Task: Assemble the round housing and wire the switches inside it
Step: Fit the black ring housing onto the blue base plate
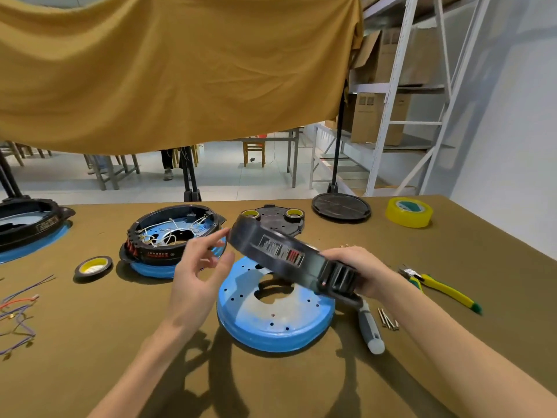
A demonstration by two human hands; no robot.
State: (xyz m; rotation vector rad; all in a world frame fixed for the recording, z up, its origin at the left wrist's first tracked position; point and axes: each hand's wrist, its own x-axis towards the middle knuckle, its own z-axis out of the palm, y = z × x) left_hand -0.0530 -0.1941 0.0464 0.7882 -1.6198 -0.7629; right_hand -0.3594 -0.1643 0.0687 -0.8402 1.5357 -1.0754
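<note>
Early on: right hand (358, 271) grips the black ring (289, 256) above the bare blue base (275, 315), left hand (197, 267) loose-fingered at its far end; seating and wiring remain.

No lettering here can actually be read; the black housing ring (289, 257), held tilted over the table, carries a silver and red label (283, 251) with fine print too small to make out; the wired housing (173, 236) behind it bears a line of pale characters on its black wall, blurred beyond reading; a third housing (30, 227) at the left edge shows a boxed marking, equally illegible; the cardboard boxes (373, 116) on the shelf carry faint printed squares, unreadable.
</note>
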